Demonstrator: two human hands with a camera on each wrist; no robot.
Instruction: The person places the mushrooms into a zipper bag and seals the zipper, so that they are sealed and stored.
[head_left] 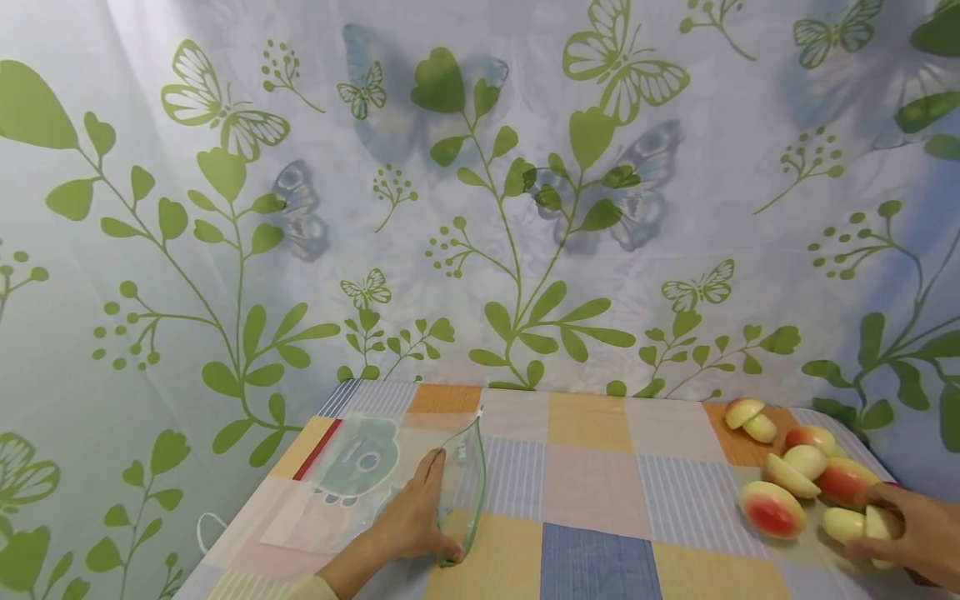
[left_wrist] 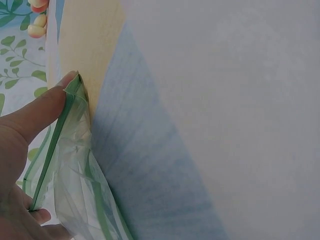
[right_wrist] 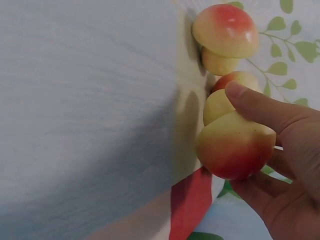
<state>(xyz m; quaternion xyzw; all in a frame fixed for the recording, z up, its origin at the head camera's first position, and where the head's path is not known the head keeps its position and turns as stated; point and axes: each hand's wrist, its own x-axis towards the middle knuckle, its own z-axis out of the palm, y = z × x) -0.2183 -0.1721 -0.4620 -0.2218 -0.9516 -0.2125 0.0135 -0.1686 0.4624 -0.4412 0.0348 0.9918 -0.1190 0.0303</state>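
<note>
A clear zip bag [head_left: 367,458] with a green cartoon print lies on the patchwork cloth, its green-edged mouth standing apart. My left hand [head_left: 408,521] holds the bag at that mouth. In the left wrist view, the thumb [left_wrist: 45,110] lies along the green seal at one corner, with the other fingers lower down by the bag. At the table's right side, my right hand [head_left: 926,533] grips a toy mushroom [right_wrist: 237,147] with a red and yellow cap and a pale stem. The right wrist view shows the thumb above this mushroom and fingers below it.
Several more toy mushrooms [head_left: 772,508] lie grouped beside my right hand, one pair [head_left: 750,417] farther back. A patchwork tablecloth [head_left: 592,492] covers the table. Behind it hangs a curtain [head_left: 480,208] printed with leaves and butterflies. A white cord [head_left: 206,525] loops at the left edge.
</note>
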